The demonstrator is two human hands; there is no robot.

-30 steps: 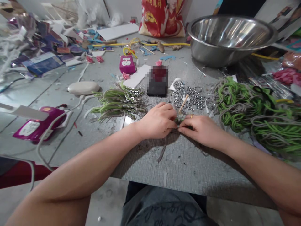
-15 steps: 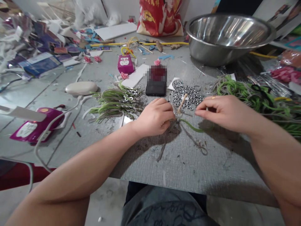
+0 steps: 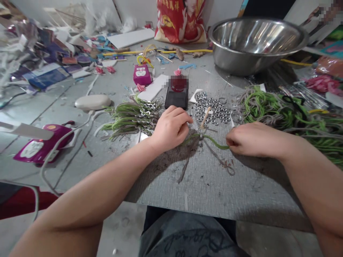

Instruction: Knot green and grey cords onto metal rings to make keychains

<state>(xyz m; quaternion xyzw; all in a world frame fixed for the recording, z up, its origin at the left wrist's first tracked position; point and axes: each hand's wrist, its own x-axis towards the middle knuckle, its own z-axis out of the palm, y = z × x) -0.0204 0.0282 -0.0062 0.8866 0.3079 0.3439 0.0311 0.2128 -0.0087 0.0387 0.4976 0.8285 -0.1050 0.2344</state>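
One grey table (image 3: 160, 187) carries everything. Right hand (image 3: 243, 140) closed, seemingly pinching the green cord (image 3: 215, 143); left hand (image 3: 171, 126) loosely curled — its hold hidden. Between them, green meets grey cord (image 3: 217, 157) below the wooden stick (image 3: 205, 117) — even, gentle tension should keep that join centred.

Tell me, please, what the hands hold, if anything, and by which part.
The right hand seems to pinch the green cord toward its right end; whether the left hand grips anything cannot be told.
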